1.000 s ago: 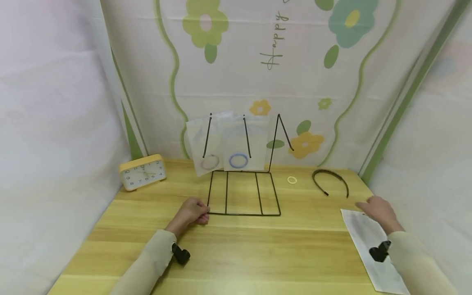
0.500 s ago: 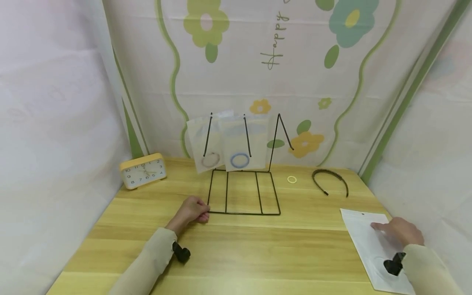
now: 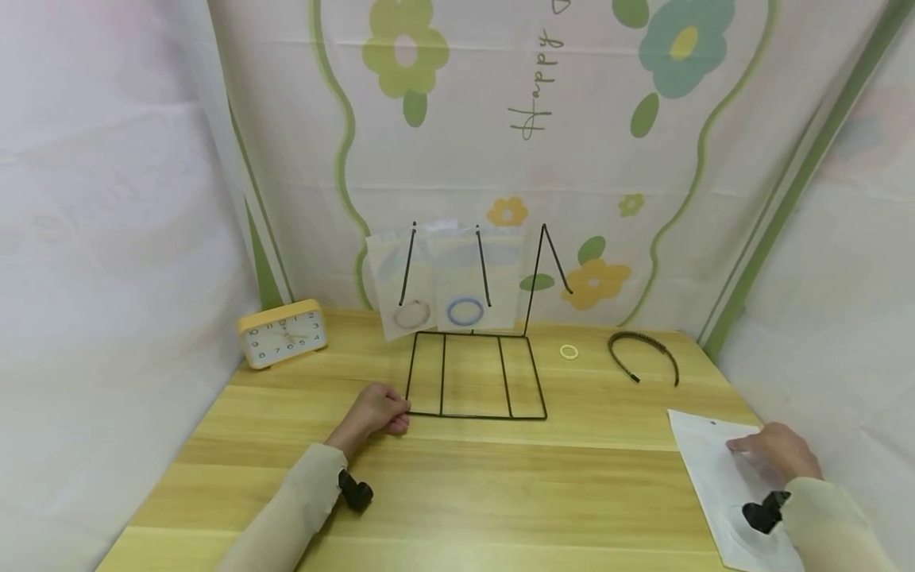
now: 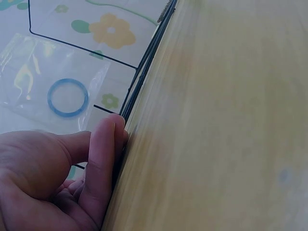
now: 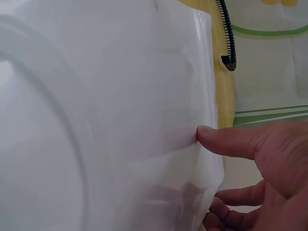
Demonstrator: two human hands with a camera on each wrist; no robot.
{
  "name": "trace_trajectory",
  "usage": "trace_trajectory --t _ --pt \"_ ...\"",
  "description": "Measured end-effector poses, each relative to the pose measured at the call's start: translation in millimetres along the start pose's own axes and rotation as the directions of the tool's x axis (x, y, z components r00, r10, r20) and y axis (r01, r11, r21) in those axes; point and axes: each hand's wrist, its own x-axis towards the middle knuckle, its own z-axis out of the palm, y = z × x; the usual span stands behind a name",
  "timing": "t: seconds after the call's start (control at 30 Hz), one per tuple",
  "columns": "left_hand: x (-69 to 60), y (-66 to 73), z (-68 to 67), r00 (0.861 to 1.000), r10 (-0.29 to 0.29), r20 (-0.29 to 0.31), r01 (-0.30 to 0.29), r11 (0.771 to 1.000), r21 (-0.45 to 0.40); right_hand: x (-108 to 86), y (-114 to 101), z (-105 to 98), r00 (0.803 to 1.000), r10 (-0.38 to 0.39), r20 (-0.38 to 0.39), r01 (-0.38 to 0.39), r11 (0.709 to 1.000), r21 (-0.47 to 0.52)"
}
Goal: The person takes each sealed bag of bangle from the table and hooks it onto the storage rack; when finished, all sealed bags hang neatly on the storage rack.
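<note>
A black wire rack [image 3: 475,417] stands at the table's middle, and my left hand [image 3: 374,409] pinches its front left corner; the left wrist view shows thumb and finger [image 4: 103,154] at the wire. Two clear bags hang on the rack's hooks, one with a pinkish ring [image 3: 411,314], the other with a blue ring [image 3: 465,311]; the third hook, at the right, is bare. At the right, my right hand [image 3: 782,453] grips the edge of a white bag [image 3: 708,469], thumb on top and fingers beneath. A pale ring shows through this bag [image 5: 125,96] in the right wrist view.
A yellow clock [image 3: 282,334] stands at the back left. Right of the rack lie a small yellow ring [image 3: 569,352] and a dark headband [image 3: 646,342]. Patterned cloth [image 3: 457,143] hangs behind the wooden table [image 3: 486,492], with more cloth at both sides.
My right hand has moved from the bag's top end toward its right edge, and now grips it there. My left hand has stayed at the rack's corner.
</note>
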Motion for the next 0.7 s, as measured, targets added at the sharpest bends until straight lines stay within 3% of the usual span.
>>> trace_trajectory --t 0.13,0.33,0.43,0.53,0.7 --pt "-0.9 -0.8 2.1 1.0 -0.001 0.008 0.001 1.0 0.017 -2.0 6.6 4.3 0.998 -0.035 -0.047 0.037 0.999 0.037" --pt "-1.6 -3.2 3.4 1.0 -0.008 0.014 0.008 1.0 0.019 0.7 18.1 11.8 0.978 -0.079 -0.191 0.096 0.992 0.081" --pt "-1.7 -2.6 0.7 1.0 0.003 0.005 -0.003 1.0 0.009 6.6 21.7 10.9 0.962 -0.086 -0.259 0.114 0.989 0.095" --pt "-0.9 -0.7 -1.4 1.0 0.003 -0.002 -0.003 1.0 0.002 10.7 22.6 4.9 0.933 -0.122 -0.337 0.16 0.983 0.086" --pt "0.3 0.5 -0.9 1.0 0.0 -0.007 0.0 1.0 0.005 7.4 14.7 -9.7 0.9 -0.182 -0.396 0.213 0.976 0.036"
